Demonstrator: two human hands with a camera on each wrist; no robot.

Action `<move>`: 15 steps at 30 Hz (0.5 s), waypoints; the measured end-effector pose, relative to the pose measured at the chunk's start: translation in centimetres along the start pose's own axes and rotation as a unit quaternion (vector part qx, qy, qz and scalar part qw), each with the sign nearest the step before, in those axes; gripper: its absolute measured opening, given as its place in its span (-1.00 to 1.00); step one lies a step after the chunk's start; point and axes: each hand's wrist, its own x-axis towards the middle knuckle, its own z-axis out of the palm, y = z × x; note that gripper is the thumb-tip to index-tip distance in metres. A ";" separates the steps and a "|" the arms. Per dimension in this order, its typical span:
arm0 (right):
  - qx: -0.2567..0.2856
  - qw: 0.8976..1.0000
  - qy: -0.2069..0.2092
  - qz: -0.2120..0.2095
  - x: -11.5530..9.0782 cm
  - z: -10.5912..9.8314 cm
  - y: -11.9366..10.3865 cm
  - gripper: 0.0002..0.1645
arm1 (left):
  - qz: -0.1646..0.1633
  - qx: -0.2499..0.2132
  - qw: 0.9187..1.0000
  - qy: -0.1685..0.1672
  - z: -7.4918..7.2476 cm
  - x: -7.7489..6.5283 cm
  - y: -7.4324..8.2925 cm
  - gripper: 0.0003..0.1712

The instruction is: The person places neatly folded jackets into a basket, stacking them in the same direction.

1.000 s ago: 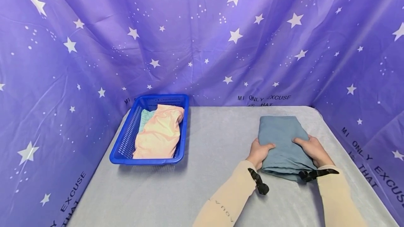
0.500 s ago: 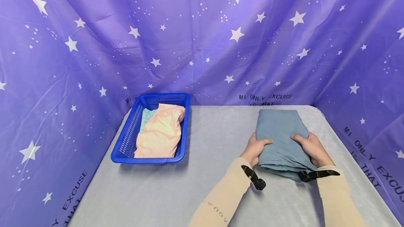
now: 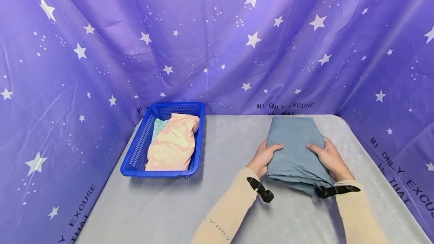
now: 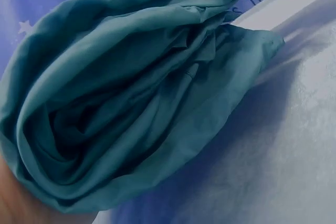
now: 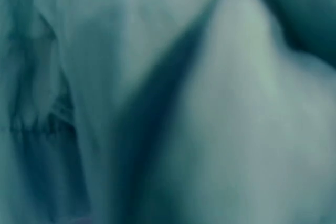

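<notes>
A folded blue-grey garment is held between both hands over the right part of the table. My left hand grips its left side, thumb on top and fingers underneath. On the opposite side my right hand grips it the same way. In the left wrist view the rolled layers of the garment show at its near end, lifted above the table surface. Cloth of the garment fills the right wrist view, with a gathered seam at the left; the right fingers are hidden there.
A blue perforated plastic basket stands at the back left of the table. Inside lie a folded pink garment and a mint-green one partly beneath it. Purple star-printed curtains enclose the back and sides.
Both hands have carried the folded garment leftward and slightly away from the person, keeping the same grip. The basket and the clothes in it stay put.
</notes>
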 end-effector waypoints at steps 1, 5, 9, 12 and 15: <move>0.006 1.000 0.000 -0.004 0.0 0.1 -0.1 -0.16 | 0.001 -0.001 1.000 -0.003 -0.2 -0.1 0.2 -0.45; 0.032 0.999 -0.006 -0.015 -0.2 0.6 -0.6 -0.17 | 0.004 -0.003 1.000 -0.005 -0.8 -0.4 0.8 -0.43; 0.034 0.999 -0.005 -0.023 -0.5 1.1 -1.1 -0.15 | 0.004 0.002 1.000 -0.003 -1.4 -0.9 1.1 -0.45; 0.028 0.999 -0.005 -0.030 -0.7 1.5 -1.5 -0.15 | 0.006 0.004 1.000 0.000 -2.0 -1.2 1.2 -0.47; 0.028 0.999 -0.003 -0.033 -0.9 2.0 -1.9 -0.16 | 0.007 -0.001 1.000 0.002 -2.3 -1.6 1.6 -0.49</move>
